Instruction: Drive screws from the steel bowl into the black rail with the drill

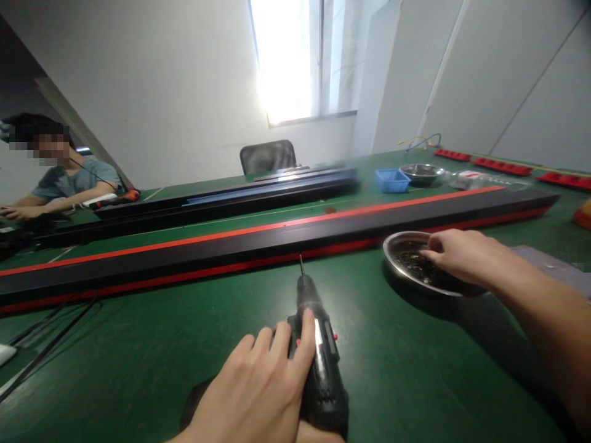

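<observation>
My left hand [265,381] is wrapped round a black cordless drill [325,387], its index finger stretched along the drill's body. The thin bit points away from me, its tip at the near red edge of a long black bar [258,241] with red borders. Whether tip and bar touch, I cannot tell. To the right, my right hand [466,255] reaches into a round metal bowl [390,261] of small dark and shiny pieces, which look like screws. Its fingers are bent and drawn together. What they pinch, if anything, is hidden.
More long dark bars [152,212] lie behind on the green table [207,314]. A blue tray [392,180], a second metal bowl [421,174] and red racks [503,166] stand at the back right. A co-worker [78,181] sits at far left. Black cables [60,332] cross the left side.
</observation>
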Tool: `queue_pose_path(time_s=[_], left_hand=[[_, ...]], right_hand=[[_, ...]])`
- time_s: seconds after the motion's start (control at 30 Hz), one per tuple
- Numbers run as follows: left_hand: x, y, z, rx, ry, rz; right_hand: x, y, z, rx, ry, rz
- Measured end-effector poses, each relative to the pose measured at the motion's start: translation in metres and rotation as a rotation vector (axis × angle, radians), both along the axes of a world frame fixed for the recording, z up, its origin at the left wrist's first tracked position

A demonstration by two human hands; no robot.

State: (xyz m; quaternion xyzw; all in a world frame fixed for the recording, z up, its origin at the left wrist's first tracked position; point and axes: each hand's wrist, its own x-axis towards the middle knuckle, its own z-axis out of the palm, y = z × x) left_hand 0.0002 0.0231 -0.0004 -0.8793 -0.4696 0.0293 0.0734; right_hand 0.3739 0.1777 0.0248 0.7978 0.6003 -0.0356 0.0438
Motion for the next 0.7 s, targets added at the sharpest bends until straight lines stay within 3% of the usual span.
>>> queue_pose_path(time_s=[0.3,0.53,0.7], left_hand=[[0.0,0.001,0.002,0.007,-0.014,-0.01],[0.002,0.001,0.007,0.059,0.088,-0.028],[0.002,-0.004,-0.001,0.15,0.168,-0.043]], right_hand=[[-0.004,-0.002,0.002,0.016,0.006,0.033],[-0.006,-0.005,0.007,0.055,-0.008,0.04],[0.004,-0.009,0.0,-0.067,0.025,0.11]])
